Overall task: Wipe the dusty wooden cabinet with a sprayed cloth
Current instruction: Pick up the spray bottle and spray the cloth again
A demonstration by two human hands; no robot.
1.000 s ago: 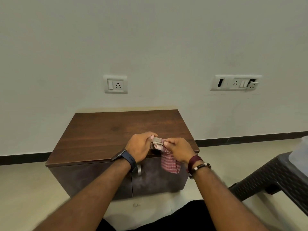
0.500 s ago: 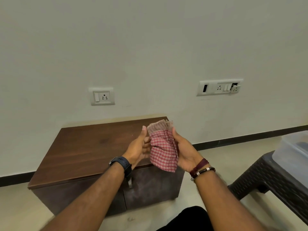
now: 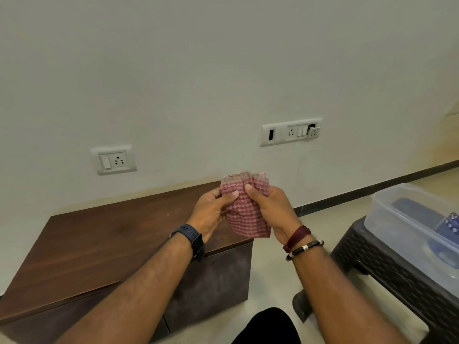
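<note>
Writing legible nowhere: no brand or label on the one red-checked cloth (image 3: 244, 212), the one wooden cabinet (image 3: 104, 247), or the two wall socket plates (image 3: 114, 160) (image 3: 291, 132). Both hands grip the cloth, left hand (image 3: 211, 214) and right hand (image 3: 270, 209) each pinching its bunched upper part, held in the air above the cabinet's far right corner. One clear plastic box (image 3: 407, 234) sits on one dark woven stool (image 3: 387, 266), right of the cabinet.
</note>
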